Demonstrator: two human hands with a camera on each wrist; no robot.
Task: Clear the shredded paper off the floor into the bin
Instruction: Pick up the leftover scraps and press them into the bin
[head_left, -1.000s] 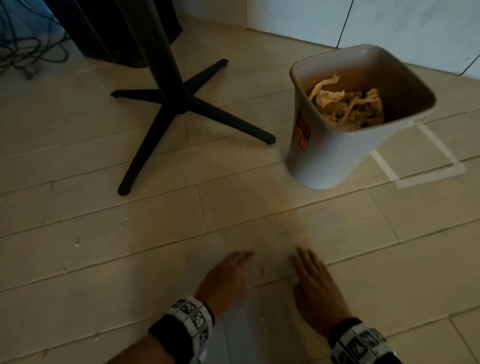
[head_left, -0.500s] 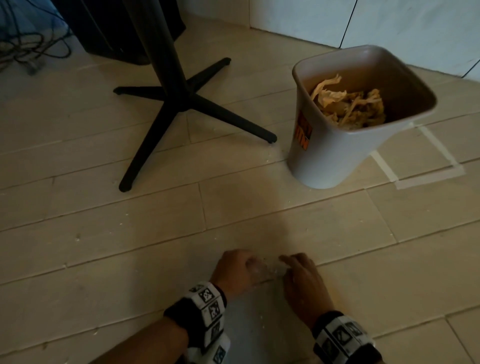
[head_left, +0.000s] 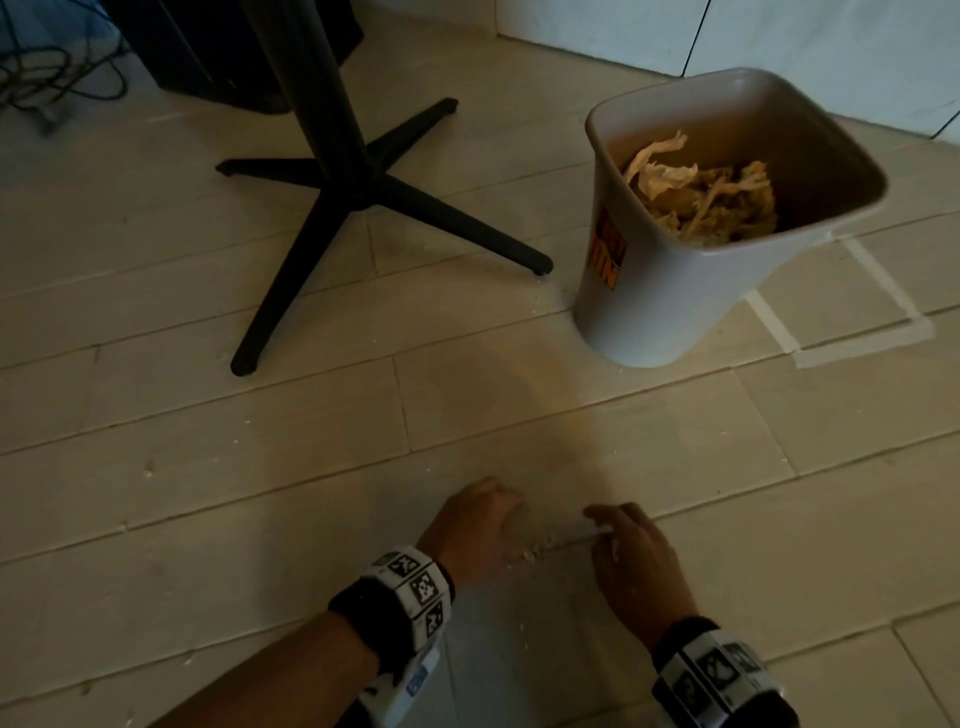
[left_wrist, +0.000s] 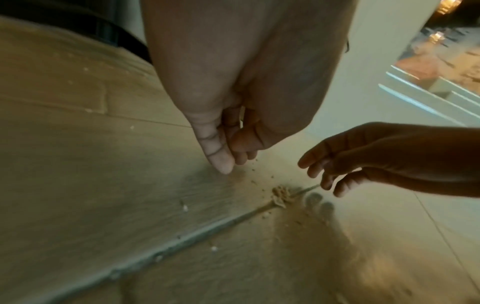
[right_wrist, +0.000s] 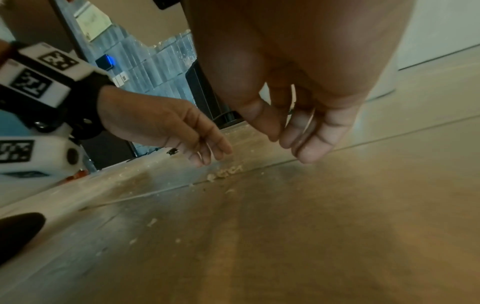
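A white bin (head_left: 670, 312) stands on the floor at the upper right, with shredded paper (head_left: 706, 200) heaped inside it. On a floor joint near me lies a small pile of paper crumbs (head_left: 535, 548) (left_wrist: 280, 195) (right_wrist: 226, 173). My left hand (head_left: 483, 514) (left_wrist: 228, 148) hovers just left of the pile, fingers relaxed and pointing down, holding nothing. My right hand (head_left: 623, 545) (right_wrist: 298, 137) is just right of the pile, its loose fingertips close to the floor and also empty. Each hand shows in the other's wrist view: the right hand (left_wrist: 363, 164), the left hand (right_wrist: 182, 133).
A black table base (head_left: 353, 182) with several legs stands at the upper left, one foot near the bin. Tiny paper flecks (head_left: 150, 473) dot the pale floor planks. White tape lines (head_left: 862, 343) mark the floor right of the bin. Cables (head_left: 57, 83) lie at the far left.
Both hands went from flat and apart to drawn together, scraping crumbs into a small pile. They have now parted slightly, leaving the pile between them.
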